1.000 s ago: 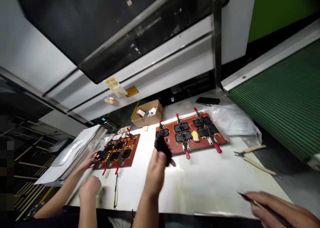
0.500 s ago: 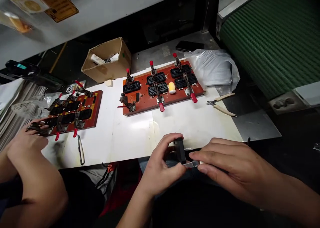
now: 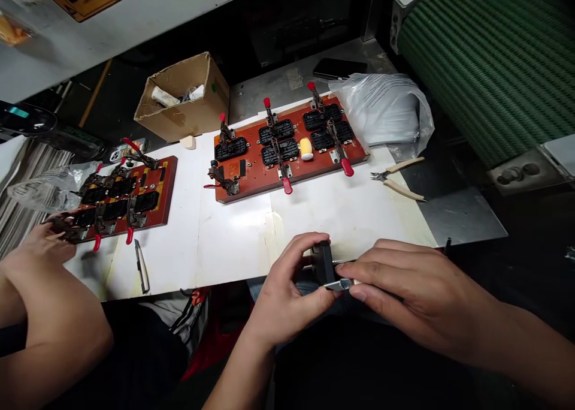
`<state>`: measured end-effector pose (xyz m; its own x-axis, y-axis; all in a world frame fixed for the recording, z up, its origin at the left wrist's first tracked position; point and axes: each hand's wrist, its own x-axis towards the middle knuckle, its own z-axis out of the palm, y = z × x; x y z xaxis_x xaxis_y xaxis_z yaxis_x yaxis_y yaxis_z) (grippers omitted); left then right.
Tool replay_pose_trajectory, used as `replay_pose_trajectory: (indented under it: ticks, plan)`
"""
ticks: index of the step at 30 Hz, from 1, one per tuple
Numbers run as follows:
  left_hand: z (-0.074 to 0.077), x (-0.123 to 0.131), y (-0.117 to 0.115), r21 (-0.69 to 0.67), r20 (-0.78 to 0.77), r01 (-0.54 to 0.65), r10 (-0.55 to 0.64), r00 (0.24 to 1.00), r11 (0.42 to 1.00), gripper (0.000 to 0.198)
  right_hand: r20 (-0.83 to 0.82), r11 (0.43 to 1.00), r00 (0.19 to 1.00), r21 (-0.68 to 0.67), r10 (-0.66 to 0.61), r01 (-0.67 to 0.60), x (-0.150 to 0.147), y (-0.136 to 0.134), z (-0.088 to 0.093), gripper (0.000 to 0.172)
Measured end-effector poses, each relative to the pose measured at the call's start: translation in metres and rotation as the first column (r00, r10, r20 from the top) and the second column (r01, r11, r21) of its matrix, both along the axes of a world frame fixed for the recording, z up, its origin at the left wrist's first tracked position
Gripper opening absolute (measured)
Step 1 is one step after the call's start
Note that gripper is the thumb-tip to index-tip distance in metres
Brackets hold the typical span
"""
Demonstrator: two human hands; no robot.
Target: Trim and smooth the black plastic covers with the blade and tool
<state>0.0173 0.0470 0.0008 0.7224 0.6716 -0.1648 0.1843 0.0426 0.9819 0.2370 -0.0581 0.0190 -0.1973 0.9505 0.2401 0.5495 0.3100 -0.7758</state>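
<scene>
My left hand (image 3: 291,290) grips a black rectangular part (image 3: 322,262) between thumb and fingers, over the table's front edge. In my right hand (image 3: 404,284) is a small blade tool (image 3: 338,285) with a pale handle, mostly hidden by the fingers. Its metal end lies against the bottom of the black part, near my left thumb. Beyond my hands sits a red-brown fixture board (image 3: 251,185) with several black parts under red-handled clamps. A yellow and white roll (image 3: 306,148) rests on that board.
Cutters (image 3: 399,179) lie at the right, beside a plastic bag (image 3: 386,113). Behind are a cardboard box (image 3: 179,116) and a black phone (image 3: 340,68). At the left, another person's hand (image 3: 45,242) touches a second fixture board (image 3: 167,191); a craft knife (image 3: 141,266) lies nearby.
The view has shifted slightly, so the table things appear higher and farther left. Both my hands keep their hold, and the blade tool's metal end has moved slightly at the black part's lower edge.
</scene>
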Motion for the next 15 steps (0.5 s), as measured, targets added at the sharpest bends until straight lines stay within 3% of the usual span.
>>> replay_pose_trajectory:
  ticks: [7,15]
  plan:
    - [-0.0033,0.0010,-0.0016,-0.016,-0.040,0.001,-0.002,0.999,1.000,0.064,-0.005,1.000,1.000,-0.021,0.022,-0.023,0.0043,-0.0012,-0.0034,0.029]
    - [-0.0035,0.0001,-0.0012,0.002,-0.066,0.012,-0.012,0.998,1.000,0.058,-0.003,1.000,1.000,-0.018,0.009,-0.009,0.0043,-0.0036,-0.0052,0.029]
